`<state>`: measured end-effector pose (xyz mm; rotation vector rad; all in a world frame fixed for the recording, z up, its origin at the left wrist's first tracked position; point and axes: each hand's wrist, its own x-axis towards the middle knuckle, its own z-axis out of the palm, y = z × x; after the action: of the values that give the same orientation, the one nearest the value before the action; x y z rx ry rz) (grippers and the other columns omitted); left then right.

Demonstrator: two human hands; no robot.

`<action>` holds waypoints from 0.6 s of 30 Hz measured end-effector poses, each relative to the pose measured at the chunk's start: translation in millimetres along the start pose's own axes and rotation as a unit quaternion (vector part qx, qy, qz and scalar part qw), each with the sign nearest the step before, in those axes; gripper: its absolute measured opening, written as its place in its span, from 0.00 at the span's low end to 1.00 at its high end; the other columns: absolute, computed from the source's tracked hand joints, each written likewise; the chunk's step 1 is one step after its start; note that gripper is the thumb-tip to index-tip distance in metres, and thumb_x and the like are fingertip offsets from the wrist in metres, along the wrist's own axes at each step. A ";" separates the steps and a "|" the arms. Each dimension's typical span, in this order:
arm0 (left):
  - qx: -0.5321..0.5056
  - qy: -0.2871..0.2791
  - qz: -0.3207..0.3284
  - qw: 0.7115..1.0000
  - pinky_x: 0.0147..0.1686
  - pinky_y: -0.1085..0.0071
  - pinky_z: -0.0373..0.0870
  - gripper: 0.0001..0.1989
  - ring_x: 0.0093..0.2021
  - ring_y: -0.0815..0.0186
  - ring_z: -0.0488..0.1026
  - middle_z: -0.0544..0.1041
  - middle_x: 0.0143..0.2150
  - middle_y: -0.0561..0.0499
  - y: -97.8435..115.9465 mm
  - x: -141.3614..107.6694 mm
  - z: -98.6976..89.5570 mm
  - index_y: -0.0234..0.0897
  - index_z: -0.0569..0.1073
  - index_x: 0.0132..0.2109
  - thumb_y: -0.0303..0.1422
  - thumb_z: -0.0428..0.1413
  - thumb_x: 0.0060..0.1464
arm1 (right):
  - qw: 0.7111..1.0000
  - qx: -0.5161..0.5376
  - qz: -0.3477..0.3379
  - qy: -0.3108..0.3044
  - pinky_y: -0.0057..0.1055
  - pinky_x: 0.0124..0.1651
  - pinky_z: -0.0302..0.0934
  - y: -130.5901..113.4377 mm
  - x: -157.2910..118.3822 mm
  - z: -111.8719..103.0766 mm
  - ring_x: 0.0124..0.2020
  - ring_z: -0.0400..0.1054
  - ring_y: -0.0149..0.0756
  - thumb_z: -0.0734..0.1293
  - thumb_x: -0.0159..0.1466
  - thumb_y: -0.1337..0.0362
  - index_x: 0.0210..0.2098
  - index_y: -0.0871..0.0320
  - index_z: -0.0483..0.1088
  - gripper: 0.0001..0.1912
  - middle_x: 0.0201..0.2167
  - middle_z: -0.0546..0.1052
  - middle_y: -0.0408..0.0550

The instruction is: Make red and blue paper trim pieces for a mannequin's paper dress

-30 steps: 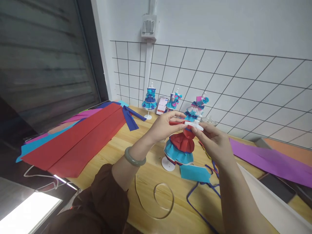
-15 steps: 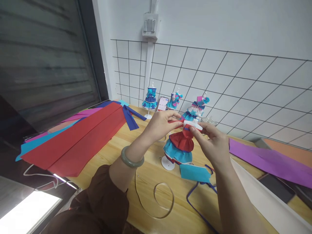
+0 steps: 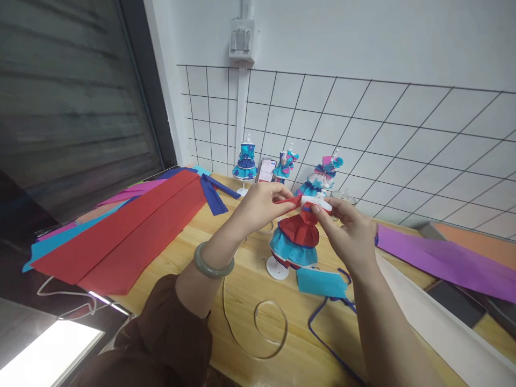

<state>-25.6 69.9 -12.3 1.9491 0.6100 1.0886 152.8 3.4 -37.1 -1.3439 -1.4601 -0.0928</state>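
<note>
Fingers of the left hand [image 3: 260, 208] pinch a red strip [image 3: 296, 200]; fingers of the right hand [image 3: 355, 232] hold the white form [image 3: 316, 202], between both, by its torso. Strip: probably light, limp; grip flat. Form: probably light, stiff, easily tipped; grip the torso.

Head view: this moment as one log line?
left hand: pinching red strip; right hand: gripping white mannequin torso; round white base: on wooden table

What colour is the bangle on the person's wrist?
The smooth round bangle is grey-green, shown best in the head view.
</note>
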 end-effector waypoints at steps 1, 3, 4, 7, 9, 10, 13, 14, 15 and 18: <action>0.014 0.003 0.003 1.000 0.29 0.75 0.68 0.05 0.31 0.70 0.73 0.75 0.30 0.51 2.0 -0.8 -0.1 0.34 0.73 0.35 0.31 0.57 0.50 | 1.000 0.000 0.003 0.001 0.39 0.40 0.66 0.1 -0.3 0.4 0.36 0.71 0.40 0.67 0.57 0.53 0.41 0.57 0.73 0.16 0.37 0.78 0.50; 0.041 0.006 0.010 0.999 0.26 0.76 0.66 0.07 0.29 0.71 0.71 0.74 0.28 0.53 6.0 -2.5 -0.1 0.35 0.72 0.38 0.30 0.57 0.50 | 1.000 -0.010 0.000 0.006 0.40 0.39 0.67 0.2 -0.7 0.9 0.35 0.71 0.40 0.67 0.57 0.53 0.41 0.57 0.73 0.18 0.37 0.78 0.50; 0.053 0.005 0.013 0.998 0.25 0.76 0.65 0.09 0.27 0.72 0.70 0.73 0.27 0.54 7.7 -3.4 0.0 0.36 0.72 0.40 0.30 0.56 0.49 | 1.000 -0.019 -0.006 0.008 0.40 0.38 0.67 0.3 -0.8 1.0 0.35 0.71 0.40 0.67 0.56 0.53 0.42 0.57 0.73 0.18 0.37 0.78 0.50; 0.080 -0.001 0.026 0.996 0.24 0.76 0.63 0.13 0.26 0.72 0.69 0.73 0.27 0.55 10.8 -5.8 1.2 0.38 0.70 0.45 0.29 0.55 0.50 | 0.998 -0.046 -0.028 0.014 0.40 0.38 0.67 1.1 -0.9 1.6 0.34 0.71 0.40 0.67 0.56 0.52 0.42 0.57 0.73 0.18 0.36 0.78 0.51; 0.095 -0.001 0.039 0.995 0.25 0.75 0.64 0.14 0.27 0.71 0.70 0.73 0.28 0.55 11.9 -6.9 2.7 0.39 0.69 0.46 0.28 0.54 0.51 | 0.998 -0.053 -0.035 0.016 0.40 0.38 0.67 2.1 -1.0 2.2 0.34 0.71 0.40 0.67 0.56 0.52 0.42 0.57 0.73 0.18 0.37 0.78 0.51; 0.104 -0.001 0.046 0.993 0.27 0.75 0.64 0.14 0.28 0.71 0.70 0.72 0.28 0.55 12.5 -7.4 3.4 0.39 0.68 0.47 0.27 0.54 0.51 | 0.998 -0.051 -0.035 0.015 0.40 0.37 0.67 2.7 -1.1 2.6 0.34 0.71 0.40 0.67 0.56 0.52 0.42 0.56 0.72 0.18 0.37 0.77 0.51; 0.137 -0.005 0.074 0.988 0.30 0.74 0.65 0.15 0.30 0.70 0.70 0.73 0.29 0.55 15.1 -8.0 5.2 0.39 0.68 0.48 0.27 0.52 0.52 | 0.999 -0.041 -0.034 0.009 0.39 0.37 0.67 4.0 -1.4 3.8 0.35 0.71 0.40 0.67 0.56 0.52 0.42 0.56 0.72 0.19 0.38 0.77 0.51; 0.151 -0.008 0.085 0.985 0.31 0.73 0.65 0.15 0.32 0.70 0.70 0.73 0.30 0.55 16.2 -8.0 5.5 0.40 0.68 0.49 0.27 0.52 0.53 | 0.999 -0.039 -0.034 0.007 0.39 0.37 0.67 4.2 -1.4 3.9 0.35 0.71 0.40 0.68 0.56 0.52 0.42 0.56 0.71 0.19 0.37 0.77 0.51; 0.165 -0.009 0.097 0.982 0.33 0.73 0.65 0.16 0.34 0.69 0.71 0.74 0.32 0.54 17.1 -7.9 5.6 0.40 0.68 0.49 0.26 0.51 0.53 | 0.999 -0.039 -0.035 0.006 0.39 0.37 0.67 4.2 -1.5 4.0 0.35 0.71 0.40 0.68 0.56 0.52 0.42 0.56 0.71 0.19 0.37 0.77 0.51; 0.202 -0.011 0.133 0.970 0.38 0.71 0.65 0.16 0.39 0.67 0.71 0.75 0.38 0.53 18.5 -7.2 5.3 0.40 0.68 0.50 0.25 0.51 0.53 | 0.998 -0.042 -0.040 0.003 0.40 0.38 0.67 3.3 -1.5 3.4 0.35 0.70 0.40 0.67 0.56 0.52 0.43 0.57 0.71 0.19 0.37 0.77 0.50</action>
<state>-24.3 52.2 -2.1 2.4484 0.6070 1.1707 152.7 5.9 -41.5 -1.3526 -1.5196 -0.2112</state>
